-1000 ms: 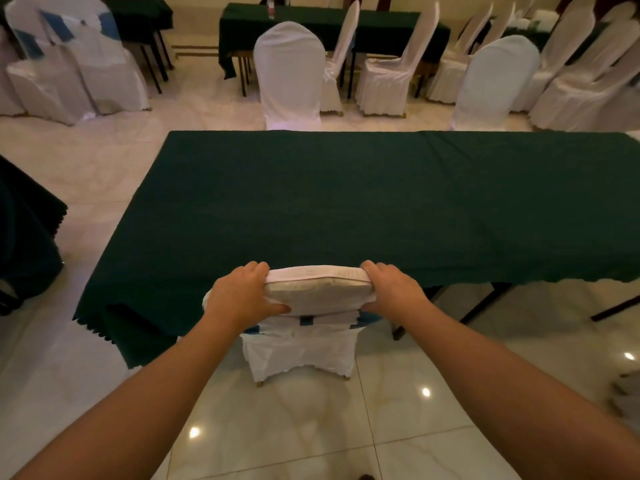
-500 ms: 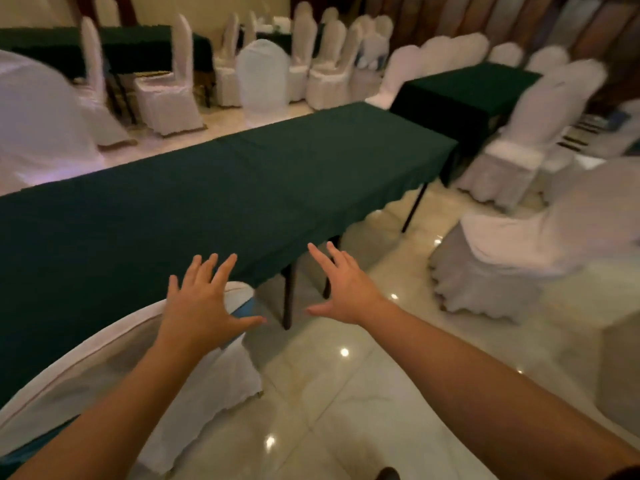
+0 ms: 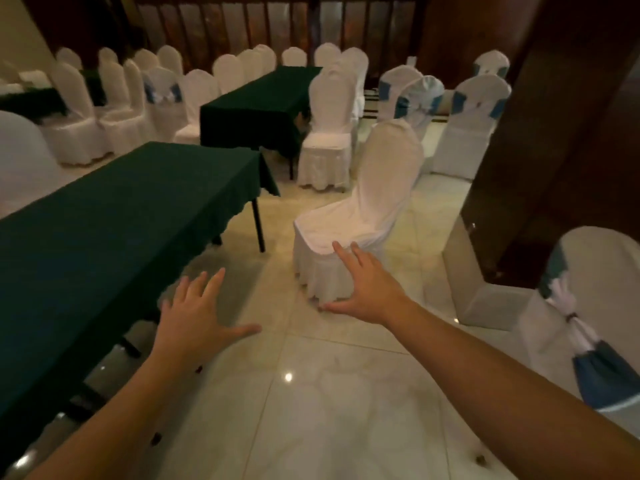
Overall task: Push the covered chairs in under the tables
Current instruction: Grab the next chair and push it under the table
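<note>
A chair in a white cover (image 3: pixel 363 216) stands out on the floor ahead, its seat turned toward the long table with a dark green cloth (image 3: pixel 104 230) on my left. A gap of bare floor lies between chair and table. My right hand (image 3: pixel 367 289) is stretched out with fingers spread, in front of the chair's skirt and holding nothing. My left hand (image 3: pixel 197 320) is also spread wide, hovering by the table's near edge, empty.
A second green-clothed table (image 3: pixel 256 105) stands further back with a white covered chair (image 3: pixel 329 133) at its right side. Several more covered chairs line the back wall. A dark wooden pillar (image 3: pixel 540 161) and a chair with a blue sash (image 3: pixel 588 323) stand on my right.
I let go of the chair back I held at the table. The view has swung right along the table, and both hands are now spread toward the free-standing chair.
</note>
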{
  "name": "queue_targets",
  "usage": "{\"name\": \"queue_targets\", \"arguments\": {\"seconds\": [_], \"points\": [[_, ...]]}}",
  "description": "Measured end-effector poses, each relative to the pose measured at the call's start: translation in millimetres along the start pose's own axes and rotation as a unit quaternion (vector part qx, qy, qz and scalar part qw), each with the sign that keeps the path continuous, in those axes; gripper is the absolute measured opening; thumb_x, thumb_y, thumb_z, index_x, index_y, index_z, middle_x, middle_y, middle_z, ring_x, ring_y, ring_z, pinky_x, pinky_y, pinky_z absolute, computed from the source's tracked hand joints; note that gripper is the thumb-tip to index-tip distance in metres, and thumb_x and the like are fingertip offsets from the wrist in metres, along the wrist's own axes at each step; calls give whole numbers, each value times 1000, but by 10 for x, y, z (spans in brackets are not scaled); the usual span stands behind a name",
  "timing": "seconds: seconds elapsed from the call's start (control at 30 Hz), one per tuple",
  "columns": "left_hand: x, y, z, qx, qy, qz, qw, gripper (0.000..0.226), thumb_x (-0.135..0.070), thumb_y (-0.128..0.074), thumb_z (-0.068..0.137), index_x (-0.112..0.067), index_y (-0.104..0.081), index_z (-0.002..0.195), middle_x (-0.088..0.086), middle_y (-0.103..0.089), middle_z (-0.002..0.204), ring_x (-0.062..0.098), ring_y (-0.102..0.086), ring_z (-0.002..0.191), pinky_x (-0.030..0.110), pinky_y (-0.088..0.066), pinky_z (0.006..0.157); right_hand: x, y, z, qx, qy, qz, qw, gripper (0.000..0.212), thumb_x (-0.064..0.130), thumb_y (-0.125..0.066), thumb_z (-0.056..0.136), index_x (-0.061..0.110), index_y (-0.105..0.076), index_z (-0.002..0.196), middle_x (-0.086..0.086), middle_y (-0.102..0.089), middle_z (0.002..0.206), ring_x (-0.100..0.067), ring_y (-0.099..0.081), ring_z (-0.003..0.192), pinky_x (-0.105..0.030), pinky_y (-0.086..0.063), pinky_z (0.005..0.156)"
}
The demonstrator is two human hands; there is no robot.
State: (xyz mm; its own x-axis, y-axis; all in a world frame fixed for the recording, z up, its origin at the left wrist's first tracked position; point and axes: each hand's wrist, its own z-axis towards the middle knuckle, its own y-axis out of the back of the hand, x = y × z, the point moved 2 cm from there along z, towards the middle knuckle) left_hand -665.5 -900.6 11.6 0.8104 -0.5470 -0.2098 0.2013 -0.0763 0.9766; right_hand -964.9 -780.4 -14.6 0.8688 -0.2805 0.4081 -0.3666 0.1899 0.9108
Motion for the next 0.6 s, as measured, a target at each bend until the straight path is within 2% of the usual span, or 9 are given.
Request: {"name": "queue_targets", "arguments": {"seconds": [0.1,0.23,0.43,0.6], "points": [[-953,-258,779,7,-28,-26,999,128,-97,-51,54,-32,-12,157,4,-15,165,31,-10,150,62,-20,117,-971,480,201,-15,-49,-11,999,123,84,-68,60,58,15,146,1,-1,167,-28,-9,150,-51,-28,115],[-1837,-469,1623,18,-67,-40,997,126,-96,-54,55,-35,-12,156,4,-22,163,32,-20,148,58,-27,115,-1836,903,468,-23,-97,-19,995,122,85,-67,60,57,14,147,1,-2,167,-30,-9,150,-52,-26,115],[-2924,-831,3142,37,-103,-36,993,130,-101,-47,52,-33,-8,157,4,-18,164,32,-17,148,58,-26,115,-2948,1354,1208,-27,-147,-32,988,121,79,-72,65,55,10,150,4,-1,167,-31,-10,150,-56,-28,113],[-3648,-1209,4594,30,-120,-46,991,125,-96,-52,58,-30,-12,157,3,-22,163,33,-18,147,60,-27,114,-3839,1618,2245,-12,-162,-73,984,122,78,-72,66,56,15,149,3,2,167,-33,-7,150,-57,-26,113]]}}
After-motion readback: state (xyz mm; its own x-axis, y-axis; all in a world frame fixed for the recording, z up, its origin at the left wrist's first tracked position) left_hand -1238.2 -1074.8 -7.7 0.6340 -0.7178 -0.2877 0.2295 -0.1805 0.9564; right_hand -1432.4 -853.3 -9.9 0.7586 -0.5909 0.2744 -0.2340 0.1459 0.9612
